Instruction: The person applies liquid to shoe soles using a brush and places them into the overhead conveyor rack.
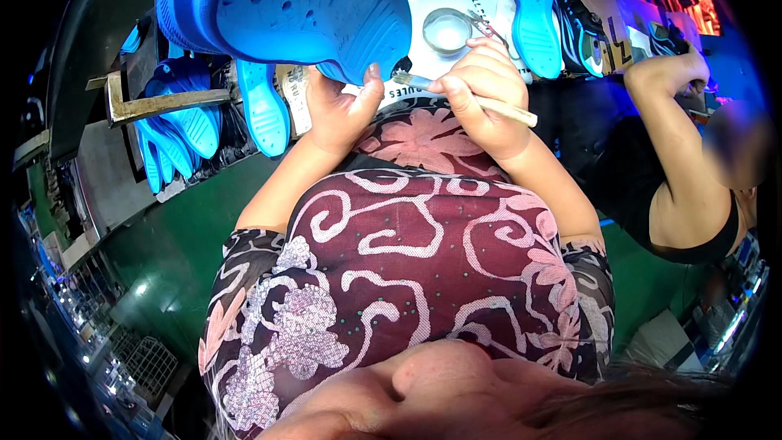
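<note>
The large blue sole [314, 8], pierced with small round holes, was positioned at the upper left of the view, in front of the person. The left hand [346, 110] was clamped on its lower edge; the thumb lay on the near side, and the remaining fingers were largely hidden.

The right hand [489, 94] was closed around a pale-handled brush [507, 111], with the handle end projecting toward the lower right. The bristles [401, 78] pointed left and sat just beside the sole's lower right edge; contact could not be determined.

A round bowl [428, 39] with whitish contents stood on a white printed sheet [419, 12], beyond the right hand. To its right lay a second blue sole [535, 24], with a black shoe [577, 28] beside it. A third blue sole [264, 112] lay left of the left hand. Further left, several blue soles [191, 114] were grouped near a wooden bar [171, 104]. At far right, a co-worker's hand [692, 69] was near a dark shoe [666, 38].
</note>
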{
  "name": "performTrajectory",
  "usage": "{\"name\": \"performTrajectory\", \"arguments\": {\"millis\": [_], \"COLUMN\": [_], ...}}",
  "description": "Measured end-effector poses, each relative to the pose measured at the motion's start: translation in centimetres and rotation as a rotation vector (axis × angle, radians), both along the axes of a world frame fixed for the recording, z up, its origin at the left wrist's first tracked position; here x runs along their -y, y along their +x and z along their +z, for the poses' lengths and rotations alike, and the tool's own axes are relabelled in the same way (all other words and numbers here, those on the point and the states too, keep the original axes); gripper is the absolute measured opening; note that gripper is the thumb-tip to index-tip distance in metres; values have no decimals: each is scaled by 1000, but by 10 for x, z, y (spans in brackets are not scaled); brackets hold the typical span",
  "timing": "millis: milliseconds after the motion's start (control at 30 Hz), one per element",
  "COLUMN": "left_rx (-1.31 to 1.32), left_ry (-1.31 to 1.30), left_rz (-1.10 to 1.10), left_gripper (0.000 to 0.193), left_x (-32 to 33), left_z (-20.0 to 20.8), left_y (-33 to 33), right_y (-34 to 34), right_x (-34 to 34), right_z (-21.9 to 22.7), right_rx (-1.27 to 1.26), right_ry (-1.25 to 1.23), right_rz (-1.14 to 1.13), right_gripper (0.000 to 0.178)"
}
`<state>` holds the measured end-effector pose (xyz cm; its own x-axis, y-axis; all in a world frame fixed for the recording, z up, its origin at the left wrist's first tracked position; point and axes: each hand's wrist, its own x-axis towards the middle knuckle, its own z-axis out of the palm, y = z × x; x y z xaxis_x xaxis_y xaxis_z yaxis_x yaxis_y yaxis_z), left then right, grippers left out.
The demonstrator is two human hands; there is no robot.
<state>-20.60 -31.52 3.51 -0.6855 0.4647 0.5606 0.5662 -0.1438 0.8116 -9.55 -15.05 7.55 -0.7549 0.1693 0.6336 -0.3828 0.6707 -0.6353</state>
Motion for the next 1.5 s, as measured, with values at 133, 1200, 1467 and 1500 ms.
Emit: {"name": "performTrajectory", "arguments": {"millis": [133,1200,1467,1500], "left_rx": [19,-101,-74,-59], "left_ry": [-6,-126,-104,-97], "left_rz": [1,-21,-13,-30], "left_gripper": [49,42,43,43], "left_x": [0,1,1,0], "left_z": [0,5,1,2], "left_y": [0,-4,-3,-3], "right_y": [2,6,8,5], "right_x": [-2,-12,-13,-12], "right_z": [1,1,1,3], "right_rx": [-10,81,9,21], "right_ry": [-110,25,-140,-76], "right_rz": [-50,-47,-95,-43], "right_gripper": [21,23,20,21]}}
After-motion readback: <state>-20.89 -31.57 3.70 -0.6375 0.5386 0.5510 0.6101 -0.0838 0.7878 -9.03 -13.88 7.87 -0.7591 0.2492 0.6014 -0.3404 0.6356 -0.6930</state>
